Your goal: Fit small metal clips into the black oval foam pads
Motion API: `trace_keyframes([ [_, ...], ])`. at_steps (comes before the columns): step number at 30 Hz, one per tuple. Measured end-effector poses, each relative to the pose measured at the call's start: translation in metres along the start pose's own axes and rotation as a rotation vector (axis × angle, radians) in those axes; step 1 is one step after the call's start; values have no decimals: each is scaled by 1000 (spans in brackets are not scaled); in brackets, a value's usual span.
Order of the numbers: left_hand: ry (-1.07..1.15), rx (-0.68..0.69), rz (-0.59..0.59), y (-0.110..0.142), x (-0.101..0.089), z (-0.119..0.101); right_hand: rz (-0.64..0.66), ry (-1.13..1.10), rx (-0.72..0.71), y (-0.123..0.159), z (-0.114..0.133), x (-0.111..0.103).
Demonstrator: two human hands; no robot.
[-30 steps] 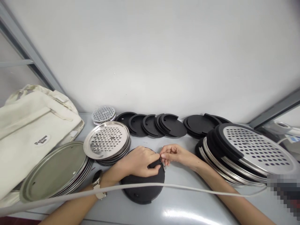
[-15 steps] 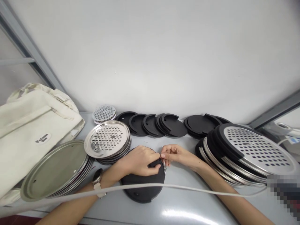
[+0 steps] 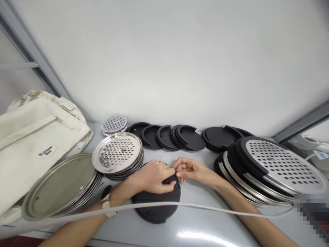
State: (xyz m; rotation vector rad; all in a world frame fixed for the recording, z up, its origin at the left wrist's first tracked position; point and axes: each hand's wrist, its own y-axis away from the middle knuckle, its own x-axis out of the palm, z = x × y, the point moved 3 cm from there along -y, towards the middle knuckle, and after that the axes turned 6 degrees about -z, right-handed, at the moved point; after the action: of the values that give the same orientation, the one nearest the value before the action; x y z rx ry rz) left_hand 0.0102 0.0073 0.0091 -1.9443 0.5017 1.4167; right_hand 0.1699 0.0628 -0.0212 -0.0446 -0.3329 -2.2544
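A black round disc [image 3: 157, 206] with a raised partial rim lies on the grey table, partly hidden under my left hand. My left hand [image 3: 156, 176] rests across its upper part, with thumb and forefinger closed on the disc near its right edge. At that same edge my right hand [image 3: 189, 169] is closed in a pinch, fingertips meeting the left forefinger. A small silvery metal piece [image 3: 180, 184] hangs below the pinch; its exact kind is too small to tell.
To the left stand stacked perforated metal grater plates [image 3: 118, 153], olive oval plates [image 3: 61, 187] and a cream bag [image 3: 33, 137]. Black discs [image 3: 191, 139] line the wall. Another grater stack [image 3: 282, 164] is at right. A white cable [image 3: 200, 204] crosses in front.
The fingers of my right hand have shifted slightly at the disc's edge, and the small metal piece has moved a little with them. My left hand stays in place.
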Motion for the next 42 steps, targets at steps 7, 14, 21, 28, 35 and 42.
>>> trace_keyframes([
  [7,-23,4,-9,0,0,0,-23,36,21,2,4,1],
  [14,-17,3,-9,-1,-1,0,-34,22,4,2,3,0],
  [21,-6,5,-29,2,2,1,-50,37,13,1,0,-3],
  [28,-3,4,-25,2,3,2,-53,94,13,0,0,-3],
  [35,8,38,-23,3,0,0,35,157,12,1,-1,-1],
  [42,44,105,-9,9,-7,-6,6,166,-40,4,0,8],
])
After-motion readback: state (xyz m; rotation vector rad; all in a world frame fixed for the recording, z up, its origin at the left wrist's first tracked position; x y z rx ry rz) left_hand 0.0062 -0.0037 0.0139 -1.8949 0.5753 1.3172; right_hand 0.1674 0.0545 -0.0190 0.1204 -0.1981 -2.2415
